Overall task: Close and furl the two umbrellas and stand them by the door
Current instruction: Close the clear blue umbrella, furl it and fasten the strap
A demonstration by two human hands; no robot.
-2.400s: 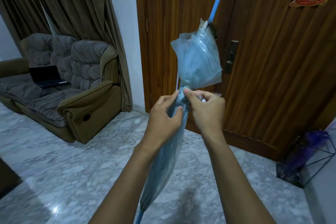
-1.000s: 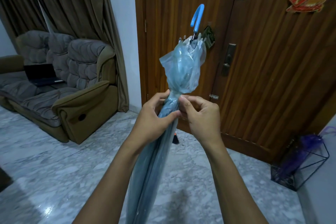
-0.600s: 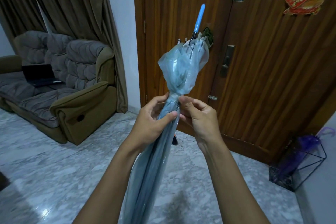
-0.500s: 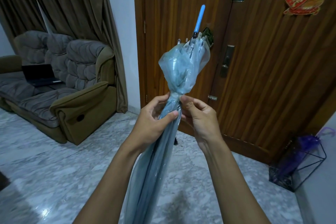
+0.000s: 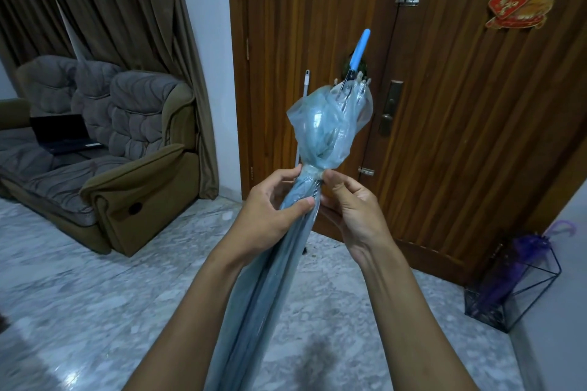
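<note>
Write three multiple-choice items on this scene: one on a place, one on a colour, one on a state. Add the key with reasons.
1. Where is the purple umbrella? A. on the sofa; B. in the wire stand beside the door; C. in a hand.
2. What colour is the handle of the held umbrella? A. blue; B. red; C. black.
3. How is its canopy? A. spread open; B. half open; C. furled.
Key: 1 B, it stands in the wire stand at lower right. 2 A, the handle shows blue against the door. 3 C, the left hand grips the gathered canopy and the right hand pinches its neck.
</note>
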